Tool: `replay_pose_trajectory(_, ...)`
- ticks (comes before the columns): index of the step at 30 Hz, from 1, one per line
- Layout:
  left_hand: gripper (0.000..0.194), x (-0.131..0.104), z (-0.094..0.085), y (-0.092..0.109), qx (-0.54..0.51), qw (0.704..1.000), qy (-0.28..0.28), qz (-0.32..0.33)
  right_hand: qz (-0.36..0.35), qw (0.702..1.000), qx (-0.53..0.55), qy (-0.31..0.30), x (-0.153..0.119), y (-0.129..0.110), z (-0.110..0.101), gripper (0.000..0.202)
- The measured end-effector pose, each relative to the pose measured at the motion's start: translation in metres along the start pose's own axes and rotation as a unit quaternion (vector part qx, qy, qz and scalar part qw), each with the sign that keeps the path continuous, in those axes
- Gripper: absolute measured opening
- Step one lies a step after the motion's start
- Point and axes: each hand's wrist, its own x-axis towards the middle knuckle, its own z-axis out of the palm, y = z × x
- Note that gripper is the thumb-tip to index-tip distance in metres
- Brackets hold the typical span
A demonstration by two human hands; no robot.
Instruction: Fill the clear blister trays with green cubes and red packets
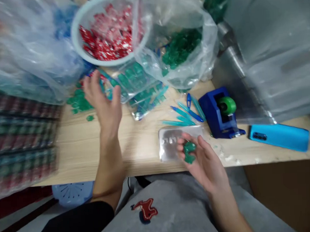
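Note:
My left hand (pixel 103 103) is raised over the table with its fingers apart and nothing visible in it. Beside it lies a loose pile of small green plastic pieces (pixel 79 100), with one single piece (pixel 89 117) apart from the rest. Palm up, my right hand (pixel 203 161) cups a few small green plastic pieces (pixel 189 151) against its curled fingers. Under those fingertips is a flat metallic tray or mould (pixel 168 148) with small shapes in it; the hand hides part of it. Clear bags of green pieces (pixel 134 77) lie between the hands, farther back.
A white bowl (pixel 76 37) of red-and-white wrapped bits stands at the back, beside an open plastic bag (pixel 208 35) with green pieces. Blue and teal pens (pixel 183 113), a blue tape dispenser (pixel 213 115) and a blue phone (pixel 286 137) lie right. Packed stacks (pixel 22 135) fill the left.

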Motion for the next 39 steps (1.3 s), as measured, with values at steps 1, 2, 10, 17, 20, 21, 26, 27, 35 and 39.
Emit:
replay_pose_trajectory(1, 0.042, -0.011, -0.007, 0.011, -0.038, 0.998, 0.007, 0.042, -0.002, 1.0, 0.016, -0.01, 0.001, 0.0, 0.001, 0.031)
replay_pose_trajectory(2, 0.034, -0.023, -0.015, 0.024, -0.086, 0.994, -0.014, 0.073, -0.008, 0.999, 0.026, -0.023, 0.001, -0.001, 0.002, 0.032)
replay_pose_trajectory(10, 0.029, -0.096, -0.045, 0.098, -0.105, 0.897, -0.335, 0.268, -0.026, 0.995, -0.012, -0.096, -0.009, 0.0, 0.01, 0.046)
replay_pose_trajectory(17, 0.023, -0.09, -0.036, 0.097, -0.111, 0.869, -0.392, 0.28, -0.021, 0.993, -0.01, -0.112, -0.017, 0.002, 0.005, 0.046)
replay_pose_trajectory(20, 0.018, -0.09, -0.036, 0.097, -0.163, 0.884, -0.387, 0.205, -0.033, 0.992, -0.039, -0.113, -0.016, 0.004, 0.003, 0.039)
replay_pose_trajectory(21, 0.018, -0.09, -0.036, 0.097, -0.174, 0.89, -0.382, 0.179, -0.043, 0.992, -0.054, -0.11, -0.015, 0.005, 0.002, 0.035)
replay_pose_trajectory(26, 0.02, -0.093, -0.039, 0.094, -0.165, 0.883, -0.414, 0.146, -0.151, 0.972, -0.16, -0.083, -0.015, 0.006, -0.001, 0.025)
replay_pose_trajectory(27, 0.022, -0.093, -0.04, 0.094, -0.162, 0.879, -0.425, 0.142, -0.166, 0.966, -0.183, -0.074, -0.016, 0.005, -0.001, 0.022)
replay_pose_trajectory(35, 0.023, -0.098, -0.045, 0.099, -0.277, 0.875, -0.396, 0.026, -0.235, 0.933, -0.273, -0.019, -0.023, 0.002, 0.005, 0.013)
replay_pose_trajectory(39, 0.011, -0.096, -0.045, 0.1, -0.311, 0.851, -0.416, -0.076, -0.233, 0.929, -0.285, -0.026, -0.025, 0.004, 0.002, 0.017)
